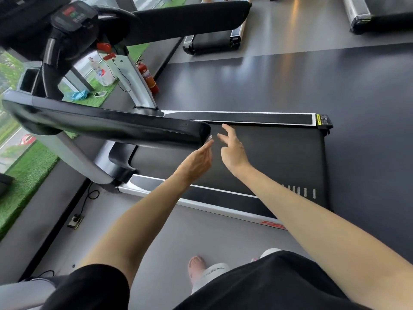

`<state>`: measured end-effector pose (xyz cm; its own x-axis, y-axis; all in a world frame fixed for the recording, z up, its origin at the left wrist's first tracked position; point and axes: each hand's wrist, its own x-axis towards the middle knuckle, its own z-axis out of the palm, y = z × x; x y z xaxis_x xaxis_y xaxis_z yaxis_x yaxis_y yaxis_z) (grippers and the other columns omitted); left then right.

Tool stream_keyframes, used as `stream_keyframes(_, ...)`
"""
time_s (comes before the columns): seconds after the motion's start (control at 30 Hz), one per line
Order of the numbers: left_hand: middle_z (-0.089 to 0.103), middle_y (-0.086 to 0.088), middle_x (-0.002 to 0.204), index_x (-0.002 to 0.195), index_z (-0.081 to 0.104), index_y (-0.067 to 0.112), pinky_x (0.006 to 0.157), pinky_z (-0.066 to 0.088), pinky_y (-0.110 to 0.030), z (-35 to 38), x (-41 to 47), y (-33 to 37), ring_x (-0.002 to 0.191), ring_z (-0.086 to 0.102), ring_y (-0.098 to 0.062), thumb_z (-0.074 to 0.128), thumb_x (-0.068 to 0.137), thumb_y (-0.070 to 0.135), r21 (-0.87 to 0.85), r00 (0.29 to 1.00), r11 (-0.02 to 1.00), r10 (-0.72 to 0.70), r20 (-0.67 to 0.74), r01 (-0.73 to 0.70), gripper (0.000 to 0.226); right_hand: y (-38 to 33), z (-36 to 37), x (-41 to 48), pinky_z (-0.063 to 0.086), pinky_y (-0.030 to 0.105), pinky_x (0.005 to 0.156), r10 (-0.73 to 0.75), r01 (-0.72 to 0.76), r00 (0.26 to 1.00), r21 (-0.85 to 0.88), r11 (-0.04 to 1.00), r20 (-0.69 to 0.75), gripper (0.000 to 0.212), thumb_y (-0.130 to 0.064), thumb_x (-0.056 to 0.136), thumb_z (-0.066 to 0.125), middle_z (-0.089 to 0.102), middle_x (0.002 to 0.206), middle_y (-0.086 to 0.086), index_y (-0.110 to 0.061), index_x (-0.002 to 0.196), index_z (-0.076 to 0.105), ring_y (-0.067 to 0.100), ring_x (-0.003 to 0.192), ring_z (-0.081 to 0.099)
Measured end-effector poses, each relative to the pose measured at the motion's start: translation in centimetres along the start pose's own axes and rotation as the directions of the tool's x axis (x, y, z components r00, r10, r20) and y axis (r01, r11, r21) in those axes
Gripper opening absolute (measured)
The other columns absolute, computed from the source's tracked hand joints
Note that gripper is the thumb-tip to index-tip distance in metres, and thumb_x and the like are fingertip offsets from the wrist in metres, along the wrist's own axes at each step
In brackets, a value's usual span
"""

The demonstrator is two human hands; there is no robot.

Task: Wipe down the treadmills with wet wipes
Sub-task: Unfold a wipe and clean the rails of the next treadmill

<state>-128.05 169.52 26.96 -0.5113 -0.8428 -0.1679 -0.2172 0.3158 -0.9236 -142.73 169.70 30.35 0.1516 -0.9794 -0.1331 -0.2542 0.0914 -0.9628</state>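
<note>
I stand beside a treadmill with a dark belt [279, 157] and a black padded near handrail [111, 124]. My left hand [197, 161] reaches to the end of that handrail, fingers stretched out. A sliver of white wet wipe [210, 138] shows at its fingertips, against the handrail's end cap; most of the wipe is hidden. My right hand [233, 153] hovers just to the right over the belt, fingers spread and holding nothing. The console [73, 16] with its red safety clip is at upper left.
The far handrail [190, 16] runs across the top. A fire extinguisher [148, 77], a phone [100, 94] and a blue cloth [79, 95] lie past the treadmill's front. A power strip [74, 220] with cable is on the floor at left. More treadmills [212, 41] stand behind.
</note>
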Motion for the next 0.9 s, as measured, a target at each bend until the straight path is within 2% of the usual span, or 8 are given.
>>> stream_keyframes(0.3, 0.069, -0.007, 0.088, 0.089, 0.063, 0.012, 0.111, -0.008, -0.050, 0.3, -2.5, 4.4, 0.100, 0.065, -0.034, 0.030, 0.085, 0.002, -0.192, 0.958, 0.971, 0.182, 0.222, -0.140, 0.035, 1.5, -1.1, 0.6, 0.042, 0.015, 0.079, 0.052, -0.052, 0.999, 0.006, 0.999, -0.015, 0.070, 0.014, 0.088, 0.031, 0.047, 0.144, 0.014, -0.018, 0.150, 0.025, 0.024, 0.130, 0.047)
stream_keyframes(0.47, 0.070, -0.009, 0.097, 0.094, 0.070, 0.009, 0.110, 0.033, -0.043, -1.6, 0.7, 2.1, 0.109, 0.064, -0.029, 0.066, 0.072, 0.009, -0.534, 0.979, 0.845, -0.127, -0.157, 0.024, 0.022, 0.6, -2.5, 1.8, 0.038, 0.028, 0.100, 0.114, -0.118, 0.991, -0.056, 0.991, -0.075, 0.056, 0.008, 0.092, 0.032, 0.053, 0.136, 0.015, -0.012, 0.144, 0.038, 0.026, 0.128, 0.047)
stream_keyframes(0.53, 0.070, -0.006, 0.091, 0.092, 0.070, 0.008, 0.099, 0.034, -0.036, -3.8, 3.0, -0.9, 0.105, 0.066, -0.028, 0.066, 0.064, 0.000, -0.735, 0.907, 0.677, -0.327, -0.266, 0.028, 0.029, -0.2, -3.9, 2.8, 0.037, 0.026, 0.097, 0.121, -0.128, 0.987, -0.059, 0.990, -0.106, 0.051, 0.007, 0.091, 0.033, 0.055, 0.133, 0.015, -0.009, 0.138, 0.047, 0.026, 0.125, 0.049)
stream_keyframes(0.6, 0.070, -0.002, 0.091, 0.098, 0.068, 0.011, 0.089, 0.033, -0.030, -5.7, 5.0, -4.1, 0.097, 0.066, -0.027, 0.065, 0.074, 0.000, -0.923, 0.868, 0.369, -0.489, -0.090, 0.112, 0.027, -1.2, -5.6, 4.2, 0.040, 0.029, 0.096, 0.113, -0.121, 0.982, -0.045, 0.992, -0.149, 0.045, 0.004, 0.091, 0.036, 0.059, 0.128, 0.014, -0.008, 0.131, 0.055, 0.026, 0.120, 0.053)
stream_keyframes(0.67, 0.067, 0.001, 0.092, 0.108, 0.065, 0.017, 0.083, 0.040, -0.033, -6.5, 6.5, -6.7, 0.090, 0.060, -0.025, 0.052, 0.092, 0.012, -0.955, 0.856, -0.132, -0.423, 0.297, 0.266, 0.022, -1.7, -7.0, 5.4, 0.043, 0.031, 0.093, 0.128, -0.128, 0.977, 0.010, 0.992, -0.170, 0.039, 0.001, 0.092, 0.041, 0.063, 0.119, 0.011, -0.010, 0.123, 0.060, 0.025, 0.112, 0.057)
stream_keyframes(0.73, 0.066, -0.002, 0.092, 0.107, 0.067, 0.016, 0.079, 0.047, -0.035, -6.2, 7.9, -9.1, 0.092, 0.059, -0.024, 0.050, 0.089, 0.015, -0.748, 0.852, -0.605, -0.209, 0.480, 0.273, 0.024, -2.3, -7.9, 6.6, 0.043, 0.028, 0.086, 0.130, -0.122, 0.981, 0.061, 0.991, -0.145, 0.034, 0.003, 0.089, 0.046, 0.065, 0.105, 0.007, -0.014, 0.114, 0.062, 0.022, 0.101, 0.057)
stream_keyframes(0.8, 0.064, -0.005, 0.098, 0.111, 0.065, 0.012, 0.073, 0.048, -0.030, -5.4, 9.1, -11.0, 0.093, 0.059, -0.023, 0.048, 0.089, 0.008, -0.535, 0.833, -0.811, -0.113, 0.541, 0.237, 0.028, -2.9, -8.2, 7.8, 0.042, 0.027, 0.080, 0.127, -0.114, 0.984, 0.104, 0.988, -0.125, 0.029, 0.003, 0.086, 0.051, 0.064, 0.093, 0.001, -0.020, 0.102, 0.061, 0.019, 0.092, 0.056)
stream_keyframes(0.9, 0.063, -0.008, 0.106, 0.124, 0.058, 0.007, 0.065, 0.046, -0.025, -3.2, 10.7, -13.0, 0.084, 0.061, -0.019, 0.044, 0.097, 0.005, -0.314, 0.839, -0.922, 0.020, 0.544, 0.225, 0.030, -3.9, -8.0, 10.0, 0.045, 0.025, 0.077, 0.097, -0.080, 0.990, 0.159, 0.984, -0.104, 0.023, 0.000, 0.085, 0.058, 0.065, 0.091, 0.000, -0.021, 0.093, 0.061, 0.017, 0.088, 0.059)
